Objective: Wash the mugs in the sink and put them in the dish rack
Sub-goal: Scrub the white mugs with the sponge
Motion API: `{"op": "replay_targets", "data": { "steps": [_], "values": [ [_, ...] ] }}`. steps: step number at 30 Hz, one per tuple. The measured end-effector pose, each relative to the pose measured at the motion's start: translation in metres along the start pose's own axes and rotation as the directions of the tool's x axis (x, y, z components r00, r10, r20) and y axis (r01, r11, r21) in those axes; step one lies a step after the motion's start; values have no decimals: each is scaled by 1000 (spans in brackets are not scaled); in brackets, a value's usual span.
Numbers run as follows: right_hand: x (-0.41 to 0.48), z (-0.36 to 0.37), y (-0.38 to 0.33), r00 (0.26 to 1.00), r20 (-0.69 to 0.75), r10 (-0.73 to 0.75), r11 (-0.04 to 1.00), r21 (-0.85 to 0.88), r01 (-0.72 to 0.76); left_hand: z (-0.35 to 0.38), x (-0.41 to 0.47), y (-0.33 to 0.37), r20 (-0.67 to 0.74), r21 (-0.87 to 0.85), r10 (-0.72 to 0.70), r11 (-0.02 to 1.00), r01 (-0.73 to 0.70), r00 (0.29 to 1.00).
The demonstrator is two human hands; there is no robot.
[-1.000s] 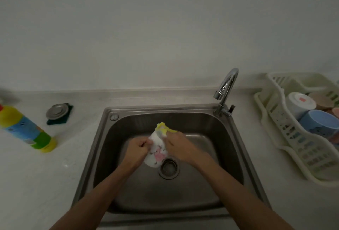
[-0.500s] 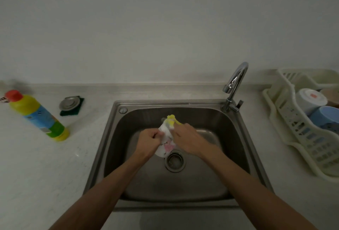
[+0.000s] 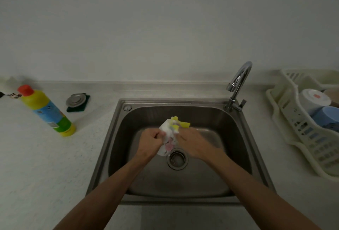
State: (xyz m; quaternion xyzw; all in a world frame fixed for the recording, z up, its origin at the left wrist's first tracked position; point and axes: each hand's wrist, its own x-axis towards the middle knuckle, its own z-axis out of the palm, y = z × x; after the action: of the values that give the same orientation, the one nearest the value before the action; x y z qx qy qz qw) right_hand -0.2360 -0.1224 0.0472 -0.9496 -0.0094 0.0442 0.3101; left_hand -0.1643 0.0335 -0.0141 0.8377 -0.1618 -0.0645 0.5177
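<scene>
**Scrubbing stage, task partly done.** The left grip (image 3: 150, 142) is curled round a printed mug (image 3: 168, 143), held tilted inside the sink (image 3: 238, 138), just up and left of the drain (image 3: 177, 158). The right grip (image 3: 194, 143), blurred, is closed on a yellow sponge (image 3: 180, 124) pressed at the mug's far end. Whether the sponge reaches inside cannot be told. No stream shows under the tap (image 3: 238, 82).

**Progress, as judged.** This mug is being scrubbed, and it has yet to be rinsed and racked. No other mug shows in the sink, so it is probably the last, though hands and arms hide part of the floor.

**Containers.** The rack (image 3: 300, 138) stands on the surface (image 3: 45, 165) to the right of the sink. It holds a white mug (image 3: 313, 99) with its base toward the camera and a blue mug (image 3: 326, 117) just beside it and nearer. A brownish vessel (image 3: 332, 92) sits behind them, cut off by the frame edge. These count as done. The rack's near end appears free.

**Left of the sink.** A bottle (image 3: 45, 110) stands on the surface, and a metal plug (image 3: 76, 99) rests on a dark pad (image 3: 77, 107).
</scene>
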Motion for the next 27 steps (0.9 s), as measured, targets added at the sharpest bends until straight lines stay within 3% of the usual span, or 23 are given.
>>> {"op": "replay_targets", "data": {
  "steps": [2,6,11,12,16,22,27],
  "values": [
    [9,3,-10,995,5,-98,995,16,98,4,-5,-2,25,11,1,1000,-1,1000],
    [20,-4,20,994,3,110,993,34,-110,2,-7,-2,20,-45,-43,998,44,999],
    [2,3,-4,985,50,-164,987,5,164,-7,-11,-3,27,-69,-57,996,59,998],
    [12,2,-8,987,42,-157,987,27,156,-6,-12,-1,42,-73,-61,995,63,997],
    [24,-8,15,992,45,115,993,13,-116,-10,-15,1,14,-151,-83,985,85,996],
    [4,10,-3,994,-51,-98,976,189,106,-12,-18,-3,2,-103,-173,980,172,985],
    [30,12,44,977,180,119,989,64,-132,-25,-23,-9,-26,-183,-263,950,254,964]
  ]
}}
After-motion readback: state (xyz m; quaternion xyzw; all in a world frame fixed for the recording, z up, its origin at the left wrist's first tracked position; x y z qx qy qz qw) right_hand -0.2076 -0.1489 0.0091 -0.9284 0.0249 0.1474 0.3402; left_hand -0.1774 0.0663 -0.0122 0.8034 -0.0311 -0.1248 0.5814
